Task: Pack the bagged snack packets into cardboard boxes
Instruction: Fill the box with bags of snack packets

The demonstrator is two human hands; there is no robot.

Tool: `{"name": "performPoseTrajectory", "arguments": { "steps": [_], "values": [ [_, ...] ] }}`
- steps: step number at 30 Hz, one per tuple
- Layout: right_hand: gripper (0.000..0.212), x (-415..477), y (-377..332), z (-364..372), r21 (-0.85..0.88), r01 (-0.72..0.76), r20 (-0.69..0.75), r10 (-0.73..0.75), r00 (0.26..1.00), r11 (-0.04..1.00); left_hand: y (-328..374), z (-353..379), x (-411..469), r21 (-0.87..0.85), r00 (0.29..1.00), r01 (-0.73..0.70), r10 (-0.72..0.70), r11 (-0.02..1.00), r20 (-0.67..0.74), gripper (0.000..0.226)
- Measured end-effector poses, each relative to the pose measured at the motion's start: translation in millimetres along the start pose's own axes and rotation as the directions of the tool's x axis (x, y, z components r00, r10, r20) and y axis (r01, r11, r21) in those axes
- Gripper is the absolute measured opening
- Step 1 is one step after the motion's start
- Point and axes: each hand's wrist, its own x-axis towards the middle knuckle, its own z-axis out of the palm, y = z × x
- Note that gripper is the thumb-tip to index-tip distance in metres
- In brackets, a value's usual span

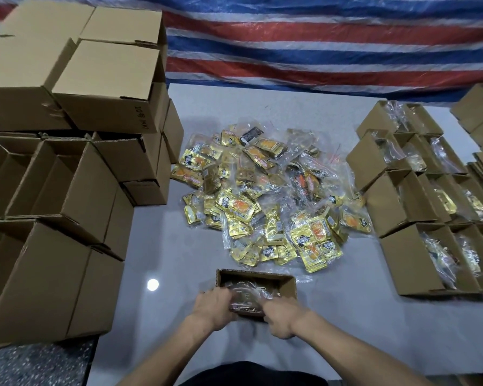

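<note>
Clear plastic film is bunching under both hands at the lower centre of the frame. The left hand (214,306) and the right hand (279,316) are each curling their fingers into the clear bag (246,293) of snack packets, which is sitting partly inside the small open box (286,285). Blur is softening the fingertips, so we are reading both grips as closed on the film rather than merely pressing it.

We are judging the step in hand as seating this bag below the rim. Working outward, we are noting these risks:

- **Sliding or tipping:** nothing is bracing the light box, so an off-centre shove could be tipping it or sliding it across the smooth grey table (165,246).
- **Trapped film:** film caught over the near wall could be springing the bag back up and blocking closure.
- **Squeezing:** hard pressure could be splitting the bag or crushing the packets.

Just beyond the box, at the centre of the frame, the loose pile of bagged packets (268,196) is lying near enough for a sliding box to be ploughing into it. At the right edge, the filled boxes (402,207) are standing open in rows. At the left, the stacked empty boxes (76,185) are rising high, and we are judging that a stray elbow could be toppling them. A striped tarpaulin (318,51) is hanging across the top.
</note>
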Motion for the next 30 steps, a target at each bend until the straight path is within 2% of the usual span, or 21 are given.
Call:
{"name": "performPoseTrajectory", "arguments": {
  "steps": [3, 5, 7, 10, 14, 17, 20, 22, 24, 26, 28, 30],
  "values": [
    [0.052, -7, 6, 7, 0.064, -0.011, -0.051, 0.015, 0.999, 0.998, 3, 8, -6, -0.058, 0.994, -0.073, 0.068, 0.996, -0.085, 0.052],
    [0.048, -12, 11, 13, 0.116, -0.036, -0.065, 0.044, 0.997, 0.993, 6, 16, -7, -0.09, 0.98, -0.124, 0.108, 0.988, -0.165, 0.041],
    [0.051, -17, 16, 21, 0.175, -0.071, -0.071, 0.084, 0.994, 0.982, 13, 23, -7, -0.097, 0.965, -0.175, 0.152, 0.98, -0.213, 0.035],
    [0.057, -27, 25, 33, 0.274, -0.127, -0.081, 0.154, 0.985, 0.953, 28, 31, -2, -0.1, 0.945, -0.235, 0.204, 0.967, -0.255, 0.036],
    [0.07, -48, 40, 46, 0.405, -0.179, -0.225, 0.287, 0.931, 0.897, 50, 40, 4, -0.115, 0.936, -0.288, 0.254, 0.951, -0.245, 0.037],
    [0.06, -70, 56, 54, 0.448, -0.076, -0.36, 0.257, 0.897, 0.891, 63, 46, 7, -0.081, 0.948, -0.277, 0.259, 0.958, -0.184, 0.034],
    [0.047, -89, 73, 62, 0.525, 0.113, -0.472, 0.178, 0.864, 0.843, 68, 49, 11, -0.027, 0.957, -0.26, 0.254, 0.965, -0.138, 0.031],
    [0.033, -97, 80, 65, 0.584, 0.167, -0.552, 0.239, 0.799, 0.794, 69, 50, 13, -0.032, 0.955, -0.262, 0.255, 0.964, -0.151, 0.029],
    [0.026, -99, 85, 65, 0.605, 0.13, -0.599, 0.341, 0.725, 0.786, 71, 50, 15, -0.036, 0.954, -0.261, 0.252, 0.965, -0.162, 0.026],
    [0.029, -97, 89, 63, 0.645, 0.017, -0.58, 0.476, 0.661, 0.764, 76, 49, 16, -0.031, 0.958, -0.243, 0.235, 0.969, -0.163, 0.025],
    [0.043, -95, 96, 58, 0.726, -0.1, -0.487, 0.612, 0.623, 0.68, 81, 48, 18, -0.025, 0.963, -0.223, 0.216, 0.975, -0.162, 0.024],
    [0.058, -92, 104, 52, 0.763, -0.134, -0.412, 0.635, 0.653, 0.633, 85, 46, 22, -0.024, 0.961, -0.236, 0.23, 0.971, -0.155, 0.023]
  ]
}}
